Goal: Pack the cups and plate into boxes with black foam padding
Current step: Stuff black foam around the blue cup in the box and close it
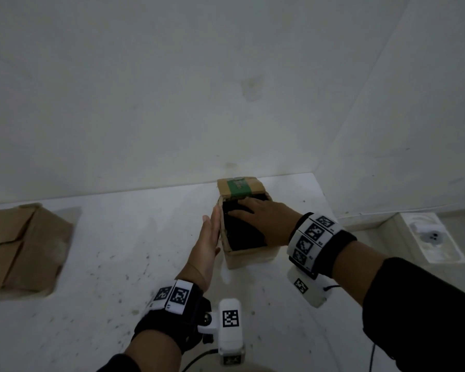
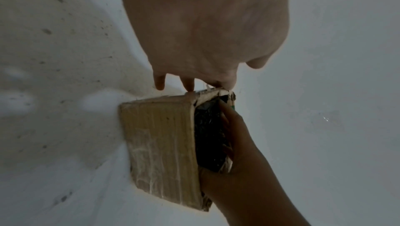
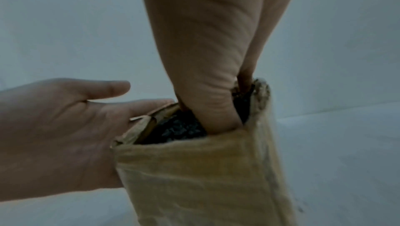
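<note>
A small cardboard box (image 1: 250, 255) stands on the white table (image 1: 118, 251), its top open and filled with black foam padding (image 1: 242, 234). Its back flap (image 1: 240, 187) carries green tape and stands up. My right hand (image 1: 261, 218) lies flat on the foam with straight fingers, pressing down. My left hand (image 1: 208, 237) is flat and upright against the box's left wall. In the left wrist view the box (image 2: 160, 144) shows its side and the foam (image 2: 208, 137). In the right wrist view the left hand (image 3: 65, 130) touches the box (image 3: 194, 170). No cup or plate is visible.
A closed, flatter cardboard box (image 1: 19, 248) lies at the table's far left. White walls meet in a corner behind the small box. To the right, below the table's edge, a white device (image 1: 430, 233) sits in a white tray.
</note>
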### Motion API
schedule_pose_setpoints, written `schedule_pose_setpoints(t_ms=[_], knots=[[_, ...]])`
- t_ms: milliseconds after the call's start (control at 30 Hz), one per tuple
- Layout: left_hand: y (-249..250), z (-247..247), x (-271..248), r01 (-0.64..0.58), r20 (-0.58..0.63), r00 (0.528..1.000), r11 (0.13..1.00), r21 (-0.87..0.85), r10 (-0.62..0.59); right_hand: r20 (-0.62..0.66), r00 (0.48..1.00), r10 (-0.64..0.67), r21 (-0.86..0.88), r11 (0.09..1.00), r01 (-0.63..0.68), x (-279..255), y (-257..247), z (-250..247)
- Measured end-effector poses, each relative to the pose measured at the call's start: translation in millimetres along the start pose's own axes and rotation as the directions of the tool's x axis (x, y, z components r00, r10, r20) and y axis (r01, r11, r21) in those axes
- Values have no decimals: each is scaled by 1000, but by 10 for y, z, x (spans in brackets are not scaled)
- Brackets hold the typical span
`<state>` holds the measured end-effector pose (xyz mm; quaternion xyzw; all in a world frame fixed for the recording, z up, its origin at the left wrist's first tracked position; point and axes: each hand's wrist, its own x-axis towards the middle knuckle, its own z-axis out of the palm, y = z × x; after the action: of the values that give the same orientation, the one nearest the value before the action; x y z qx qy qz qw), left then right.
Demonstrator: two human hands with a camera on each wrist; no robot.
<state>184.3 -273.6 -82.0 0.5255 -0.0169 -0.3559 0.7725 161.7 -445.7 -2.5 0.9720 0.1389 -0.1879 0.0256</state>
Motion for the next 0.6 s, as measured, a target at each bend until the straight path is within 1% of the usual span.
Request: schedule_pose_setpoints(t_ms=[67,133,167,200,233,300,333,367,400,433,467,500,533,567,600], knots=[[15,11,-17,-14,-22,1000,1000,20,15,-33,999,20,176,984,-14,-9,-54,-20],[15,21,-13,-23,-2,1000,1000,8,23,-66,997,51,326,945,-27,3,-146,8],[17,29,-17,-22,-11,1000,1000,22,22,-68,996,63,346,938,-36,18,-196,65],[24,45,-25,-20,-29,999,999,50,21,-60,996,73,330,943,-49,41,-239,156],[16,32,-18,-23,-48,999,997,71,26,-49,995,83,286,956,-66,71,-277,261],[44,46,-41,-14,-46,999,998,69,17,-48,995,87,189,979,-77,97,-313,411],[57,46,-52,-18,-49,999,997,73,22,-65,995,76,201,978,-61,99,-302,412],[68,37,-65,-31,-61,997,995,92,37,-106,992,63,268,963,-32,90,-279,367],[84,54,-83,-42,-76,996,991,125,52,-182,981,71,360,933,-1,65,-235,312],[96,47,-89,-45,-91,994,989,144,58,-302,947,106,428,903,35,53,-177,263],[104,38,-88,-47,-93,994,988,147,61,-415,894,171,467,883,47,55,-108,228],[101,32,-83,-42,-79,995,989,141,54,-475,841,258,501,865,18,64,-25,213],[111,43,-93,-30,-53,998,992,123,37,-489,798,353,549,835,-34,81,55,211],[108,34,-92,-4,-32,999,995,99,8,-450,775,444,613,785,-94,108,121,202],[106,25,-97,15,-21,1000,996,83,-13,-349,781,519,695,702,-157,132,169,182]])
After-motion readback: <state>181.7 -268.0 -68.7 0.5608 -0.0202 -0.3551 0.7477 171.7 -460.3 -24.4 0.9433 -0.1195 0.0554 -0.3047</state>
